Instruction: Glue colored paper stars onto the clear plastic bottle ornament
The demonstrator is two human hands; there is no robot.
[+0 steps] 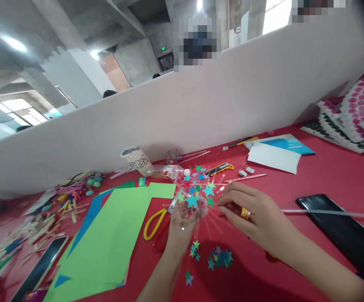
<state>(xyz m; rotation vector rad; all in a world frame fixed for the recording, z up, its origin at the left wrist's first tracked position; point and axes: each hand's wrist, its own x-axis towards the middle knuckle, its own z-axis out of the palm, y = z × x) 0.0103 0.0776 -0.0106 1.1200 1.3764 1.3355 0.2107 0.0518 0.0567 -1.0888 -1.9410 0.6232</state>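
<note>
My left hand (182, 228) is closed around the base of a clear plastic piece with thin see-through strips fanning out. Green, blue and turquoise paper stars (192, 201) cover its strips. To its right, my right hand (253, 207) is closed, fingertips bent together near the outer strips. Something small and orange (245, 213) shows between its fingers, mostly hidden. Loose paper stars (220, 258) lie on the red table below the hands. Scissors with a yellow handle (154, 224) and a red one lie partly behind my left wrist.
Green paper sheets (106, 239) lie left, beside wooden sticks (40, 228). A paper cup (136, 160), a plastic bottle (169, 171) and a yellow utility knife (221, 168) lie behind. Right are a black phone (342, 235) and a white sheet (274, 157). A white partition (201, 109) stands behind.
</note>
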